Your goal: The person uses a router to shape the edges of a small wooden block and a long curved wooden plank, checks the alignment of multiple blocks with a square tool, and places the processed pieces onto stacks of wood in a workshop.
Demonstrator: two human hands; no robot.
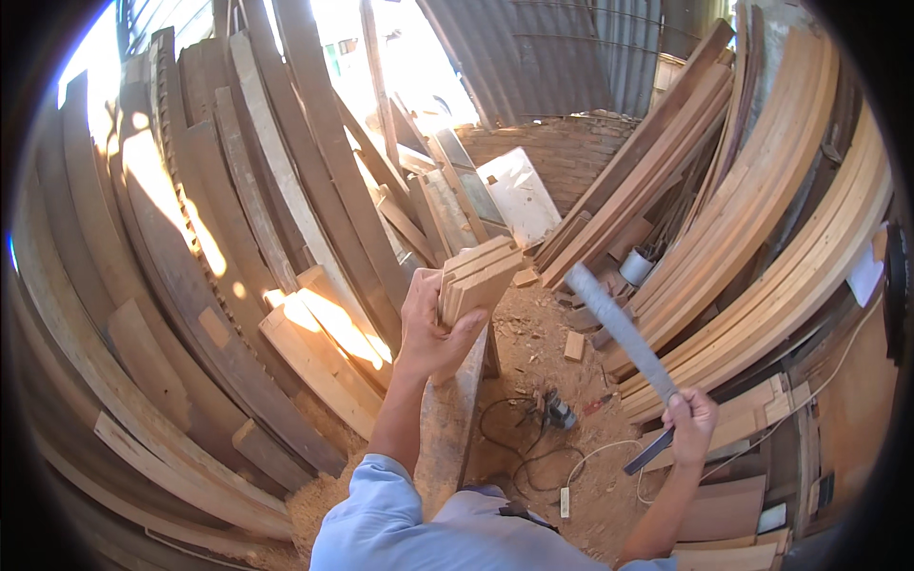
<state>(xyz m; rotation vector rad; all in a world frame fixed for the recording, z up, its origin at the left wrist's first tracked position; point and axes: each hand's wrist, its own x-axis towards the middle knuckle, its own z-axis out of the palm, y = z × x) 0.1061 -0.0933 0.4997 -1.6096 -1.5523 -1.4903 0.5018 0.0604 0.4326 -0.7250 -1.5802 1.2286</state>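
My left hand [433,319] is wrapped round a light wooden piece [481,284] with a stepped, grooved end, its thumb on the near face. The piece is held up over a narrow wooden bench [447,433]; my hand hides its lower part. Out to the right, my right hand [690,423] is closed on a long, flat grey strip [624,328]. It tilts up and to the left, and a dark, straight end sticks out below my fist. Its exact kind is not clear. The strip and the wooden piece are apart.
Long boards [257,190] lean on the left, and stacked planks [762,219] fill the right. On the sawdust-covered floor lie a corded power tool [557,411], a small wood block [574,346] and a white cable [609,445]. A grey-white can [636,266] stands beside the planks.
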